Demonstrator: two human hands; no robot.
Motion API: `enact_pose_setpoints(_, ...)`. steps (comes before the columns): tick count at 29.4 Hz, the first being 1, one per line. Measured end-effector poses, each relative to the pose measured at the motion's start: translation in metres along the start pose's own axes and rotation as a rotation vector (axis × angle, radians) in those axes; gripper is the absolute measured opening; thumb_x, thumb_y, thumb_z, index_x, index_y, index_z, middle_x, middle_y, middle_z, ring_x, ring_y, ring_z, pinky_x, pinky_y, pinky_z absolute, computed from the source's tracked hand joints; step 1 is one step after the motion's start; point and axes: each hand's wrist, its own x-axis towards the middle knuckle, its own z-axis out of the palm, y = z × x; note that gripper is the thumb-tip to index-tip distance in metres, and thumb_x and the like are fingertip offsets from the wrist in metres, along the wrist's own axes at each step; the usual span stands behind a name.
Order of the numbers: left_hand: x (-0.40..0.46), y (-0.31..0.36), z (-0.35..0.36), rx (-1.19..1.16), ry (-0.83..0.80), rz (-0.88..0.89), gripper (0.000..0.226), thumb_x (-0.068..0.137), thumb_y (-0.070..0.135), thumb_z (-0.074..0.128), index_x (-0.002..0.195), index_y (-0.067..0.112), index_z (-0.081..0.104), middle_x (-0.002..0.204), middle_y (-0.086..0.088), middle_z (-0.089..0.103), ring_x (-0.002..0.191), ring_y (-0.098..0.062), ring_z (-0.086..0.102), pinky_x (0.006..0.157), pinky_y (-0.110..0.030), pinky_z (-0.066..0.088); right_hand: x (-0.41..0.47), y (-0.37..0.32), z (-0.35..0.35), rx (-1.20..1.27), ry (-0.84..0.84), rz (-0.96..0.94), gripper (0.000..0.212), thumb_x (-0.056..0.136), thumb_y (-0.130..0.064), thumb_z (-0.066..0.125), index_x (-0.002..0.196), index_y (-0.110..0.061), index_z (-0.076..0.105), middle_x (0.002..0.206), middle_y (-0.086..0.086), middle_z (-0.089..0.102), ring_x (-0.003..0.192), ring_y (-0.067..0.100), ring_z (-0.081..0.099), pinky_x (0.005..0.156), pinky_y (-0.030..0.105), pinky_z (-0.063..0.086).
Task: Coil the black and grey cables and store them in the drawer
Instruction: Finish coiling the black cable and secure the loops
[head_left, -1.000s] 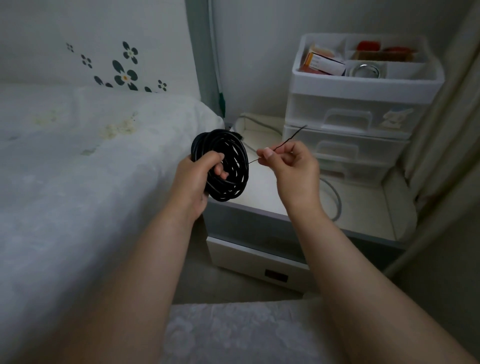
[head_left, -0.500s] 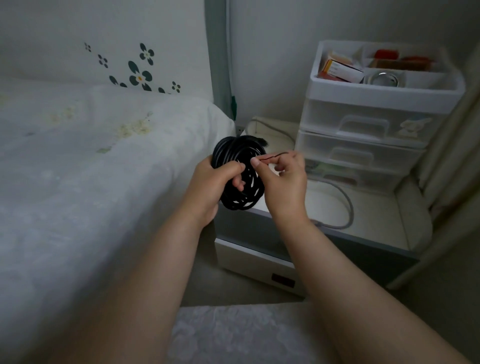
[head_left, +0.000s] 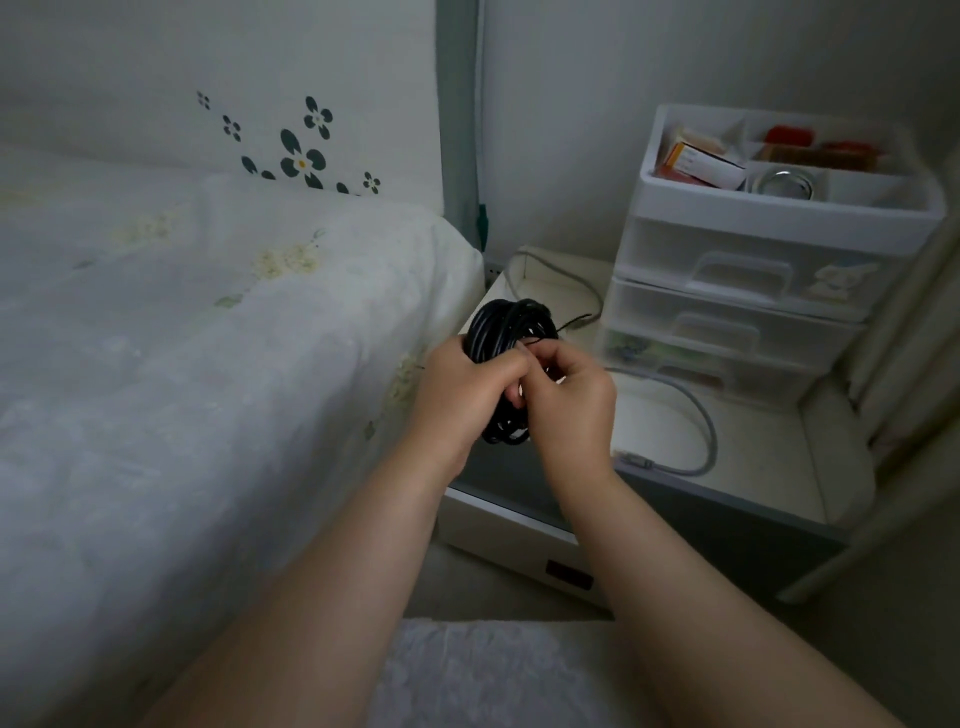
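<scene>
The black cable (head_left: 501, 332) is wound into a thick coil, held upright in front of the nightstand. My left hand (head_left: 462, 389) grips the coil's left side. My right hand (head_left: 569, 400) is pressed against the coil and pinches a thin dark tie (head_left: 571, 322) whose free end sticks out to the right. The grey cable (head_left: 696, 415) lies loose on the nightstand top (head_left: 763, 457), curving from the back corner to a plug near the front edge. The nightstand drawer (head_left: 524, 540) below stands pulled partly out.
A bed with a white flowered cover (head_left: 197, 338) fills the left. A white plastic drawer unit (head_left: 769, 280) with a filled top tray stands at the back of the nightstand. A curtain (head_left: 914, 374) hangs at the right. A pale rug (head_left: 493, 675) lies below.
My right hand has come in from the right against the coil, bringing the thin tie with it. The coil has turned more edge-on. The view has shifted left.
</scene>
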Motion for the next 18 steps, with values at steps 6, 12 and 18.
enact_pose_setpoints(6, -0.004, 0.008, 0.001, 0.316, 0.080, 0.133, 0.016, 0.071, 0.017, 0.067, 0.065, 0.021, 0.053, 0.059, 0.000, 0.061, 0.055, -0.012, 0.056, 0.049, -0.021, 0.042, -0.003, -0.007, -0.004, 0.412, -0.094, 0.343, 0.014, 0.081, 0.005, 0.058, 0.075, -0.008, 0.059, 0.063, -0.002, 0.061, 0.059, 0.008, 0.056, 0.060, 0.021, 0.049)
enact_pose_setpoints(12, -0.002, 0.005, 0.001, 0.432, 0.060, 0.160, 0.020, 0.075, 0.025, 0.070, 0.068, 0.025, 0.051, 0.065, 0.004, 0.059, 0.062, -0.012, 0.059, 0.053, -0.024, 0.039, -0.005, -0.008, -0.007, 0.577, -0.202, 0.629, 0.012, 0.084, -0.010, 0.058, 0.079, -0.016, 0.067, 0.078, 0.000, 0.069, 0.078, 0.011, 0.062, 0.077, 0.028, 0.040)
enact_pose_setpoints(18, 0.000, -0.003, 0.004, 0.574, 0.044, 0.187, 0.013, 0.075, 0.029, 0.065, 0.082, 0.021, 0.058, 0.068, 0.004, 0.061, 0.065, -0.011, 0.059, 0.053, -0.025, 0.043, 0.004, -0.003, -0.013, 0.694, -0.209, 0.813, 0.011, 0.087, -0.017, 0.057, 0.078, -0.017, 0.062, 0.075, -0.002, 0.065, 0.068, 0.009, 0.057, 0.068, 0.027, 0.037)
